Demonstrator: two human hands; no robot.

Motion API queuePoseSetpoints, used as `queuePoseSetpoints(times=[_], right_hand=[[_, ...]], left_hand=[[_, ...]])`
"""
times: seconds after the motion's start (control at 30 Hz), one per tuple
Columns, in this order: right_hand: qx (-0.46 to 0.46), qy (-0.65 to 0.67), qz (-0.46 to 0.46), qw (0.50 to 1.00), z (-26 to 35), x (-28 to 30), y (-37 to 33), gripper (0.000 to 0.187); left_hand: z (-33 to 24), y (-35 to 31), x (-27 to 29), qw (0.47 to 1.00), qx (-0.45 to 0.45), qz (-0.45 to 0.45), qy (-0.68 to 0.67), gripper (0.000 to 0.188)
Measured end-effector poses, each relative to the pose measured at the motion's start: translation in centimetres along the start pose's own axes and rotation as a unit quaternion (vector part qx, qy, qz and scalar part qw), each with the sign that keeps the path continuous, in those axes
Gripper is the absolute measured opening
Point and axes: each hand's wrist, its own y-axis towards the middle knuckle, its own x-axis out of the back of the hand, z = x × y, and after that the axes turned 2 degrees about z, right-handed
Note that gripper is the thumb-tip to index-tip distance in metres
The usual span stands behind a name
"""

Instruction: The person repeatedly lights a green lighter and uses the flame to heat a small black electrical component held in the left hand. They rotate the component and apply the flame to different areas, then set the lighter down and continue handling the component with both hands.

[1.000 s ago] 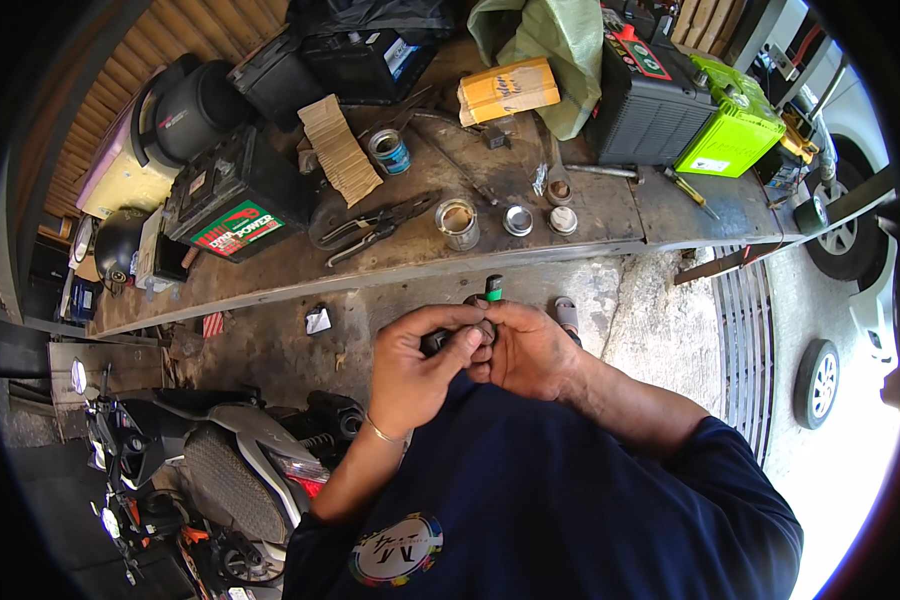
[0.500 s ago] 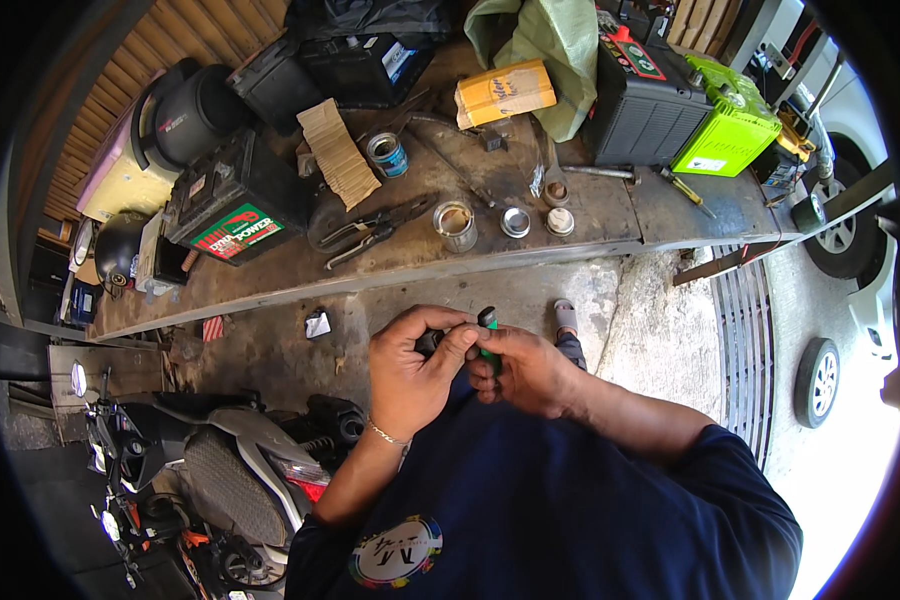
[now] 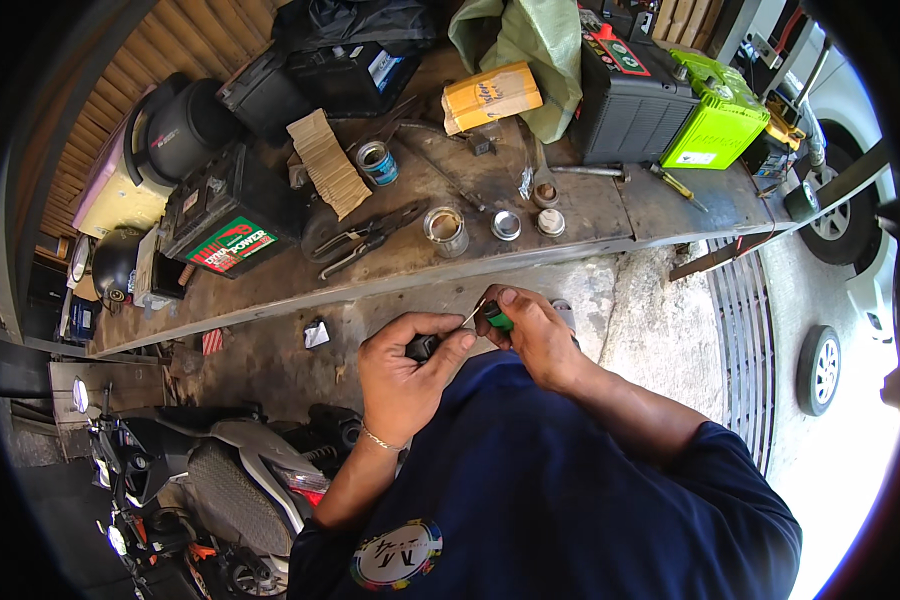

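Your right hand (image 3: 532,335) is clamped round a green-and-black piece (image 3: 498,317); your left hand (image 3: 400,378), near but apart, curls on a dark object (image 3: 422,347), thumb and forefinger close together. Thin pale strip (image 3: 477,311) spans the gap between the hands; cannot tell what it is fixed to. All held in mid-air, short of the worktop (image 3: 592,205). Work looks part-way: pieces in hand, none set down, nothing visibly finished; how much is left, cannot tell. Farther out, on the worktop: pliers (image 3: 362,243), an open tin (image 3: 446,236), a blue-labelled tin (image 3: 378,165).
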Motion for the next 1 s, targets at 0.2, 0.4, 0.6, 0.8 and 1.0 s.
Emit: queuePoseSetpoints(times=[0.2, 0.4, 0.6, 0.8, 1.0], right_hand=[[0.020, -0.016, -0.007, 1.000, -0.5, -0.5, 1.0, 0.042], [0.010, -0.056, 0.014, 0.998, 0.2, -0.5, 1.2, 0.045], [0.008, -0.034, 0.011, 0.999, -0.1, -0.6, 1.4, 0.046], [0.016, -0.001, 0.018, 1.000, -0.7, -0.1, 1.5, 0.047], [0.010, 0.014, 0.026, 1.000, -1.1, 0.3, 1.5, 0.047]], left_hand=[[0.1, 0.0, 0.3, 1.000, 0.005, -0.013, -0.002, 0.018], [0.6, -0.1, 0.3, 0.999, 0.041, -0.019, -0.023, 0.018], [0.9, -0.1, 0.3, 0.998, 0.046, -0.022, -0.024, 0.018], [1.1, 0.0, 0.2, 0.998, 0.053, -0.024, -0.037, 0.018], [1.1, -0.1, 0.3, 0.997, 0.059, -0.026, -0.039, 0.019]])
